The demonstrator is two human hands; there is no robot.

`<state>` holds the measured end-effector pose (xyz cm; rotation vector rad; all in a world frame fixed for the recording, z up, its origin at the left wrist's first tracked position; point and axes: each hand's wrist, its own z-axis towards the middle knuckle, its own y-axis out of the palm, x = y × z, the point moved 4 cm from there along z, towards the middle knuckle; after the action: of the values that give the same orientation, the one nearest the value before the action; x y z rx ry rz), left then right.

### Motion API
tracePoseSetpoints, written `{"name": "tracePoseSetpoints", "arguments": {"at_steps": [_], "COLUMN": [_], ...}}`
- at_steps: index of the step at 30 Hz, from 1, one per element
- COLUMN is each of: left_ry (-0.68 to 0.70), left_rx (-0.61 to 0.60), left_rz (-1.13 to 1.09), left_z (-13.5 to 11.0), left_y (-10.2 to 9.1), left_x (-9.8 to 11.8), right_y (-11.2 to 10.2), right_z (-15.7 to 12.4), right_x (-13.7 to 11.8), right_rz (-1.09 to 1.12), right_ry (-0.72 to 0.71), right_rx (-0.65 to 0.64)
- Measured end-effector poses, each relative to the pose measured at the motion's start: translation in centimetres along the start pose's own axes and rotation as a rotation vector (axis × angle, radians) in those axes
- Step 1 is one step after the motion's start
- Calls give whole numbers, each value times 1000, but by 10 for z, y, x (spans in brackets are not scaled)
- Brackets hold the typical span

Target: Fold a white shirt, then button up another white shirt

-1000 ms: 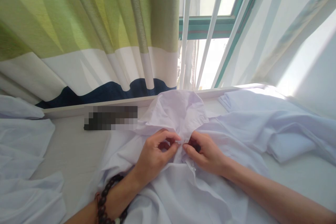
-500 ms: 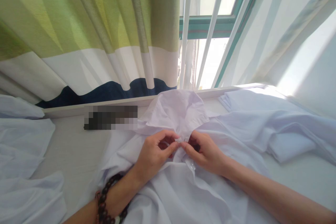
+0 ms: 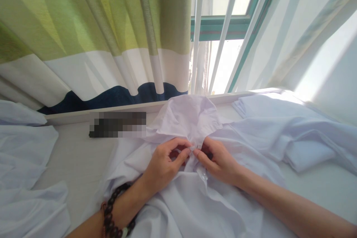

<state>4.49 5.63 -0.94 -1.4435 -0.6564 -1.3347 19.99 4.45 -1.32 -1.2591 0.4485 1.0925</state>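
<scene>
A white collared shirt (image 3: 178, 197) lies in front of me with its collar (image 3: 175, 119) toward the window. Just below the collar, my left hand (image 3: 167, 160) pinches the shirt's front edge between thumb and forefinger; a small pale bit, perhaps a button, shows at the fingertips. My right hand (image 3: 219, 160) pinches the other side of the front opening, its fingertips almost touching those of the left. Fingers partly cover the cloth between them. A dark beaded bracelet (image 3: 111, 208) circles my left wrist.
Other white garments lie on the left (image 3: 25, 156), and folded white cloth (image 3: 309, 152) lies on the right. A blurred-out dark object (image 3: 117, 124) rests near the ledge (image 3: 78, 115). Behind hang a green, white and navy curtain (image 3: 117, 26) and window bars (image 3: 225, 18).
Both hands keep pinching the shirt front at the same spot. The fingertips have shifted slightly to the right, and the pale bit between them shows a little differently.
</scene>
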Motion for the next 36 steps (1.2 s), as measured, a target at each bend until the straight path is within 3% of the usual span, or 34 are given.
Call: {"name": "tracePoseSetpoints", "arguments": {"at_steps": [7,15,21,28,36], "left_ry": [21,286,243,116,193], "left_rx": [25,243,71,39,5], "left_rz": [79,347,262,295,235], "left_z": [0,-4,-4,-3,-4], "left_y": [0,-8,-2,1,-1], "left_x": [-1,12,12,5,10], "right_y": [0,0,0,1,-1], "right_z": [1,0,0,-1,-1], "right_x": [-1,1,1,1,1], "right_rz": [23,31,24,3,31], "right_ry": [23,35,30,10,35], "right_rx": [8,-7,-1,-7,-32]}}
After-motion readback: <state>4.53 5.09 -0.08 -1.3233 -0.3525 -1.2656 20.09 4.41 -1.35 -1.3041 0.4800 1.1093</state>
